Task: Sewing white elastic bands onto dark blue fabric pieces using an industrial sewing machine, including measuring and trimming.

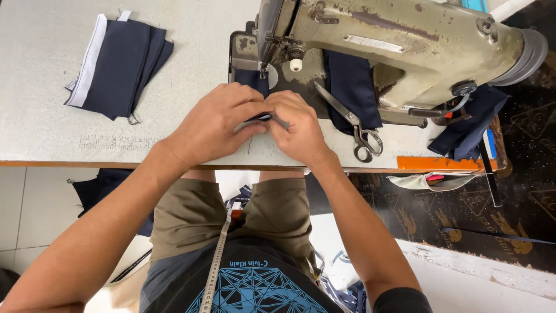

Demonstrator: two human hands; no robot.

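Pale grey and flecked, the table [46, 69] fills the upper left, with an old olive sewing machine [399, 40] bolted across its right half and a dark patterned mat beyond the table's end.

Both forearms reach up from the bottom edge and converge just in front of the needle. The left hand [211, 124] lies knuckles-up, wrist bent slightly inward, its fingers curled down and its thumb pressed toward the other hand. The right hand [298, 124] mirrors it, fingers bunched and tips turned inward. Between the two sets of fingertips a small fold of navy cloth [253, 81] is pinched tightly by both hands (only a sliver shows at the pinch itself).

That cloth is dark blue, plain and matte. A short flat strip of it shows, running from the hands up toward the presser foot, so its long axis points away from the person and toward the machine. How far it extends under the palms cannot be seen.

Scissors [353, 124] lie just right of the right hand, blades pointing up-left, handles toward the table edge. A stack [119, 64] of navy pieces with a white edge sits well apart at upper left. A tape measure [215, 261] hangs down the person's chest.
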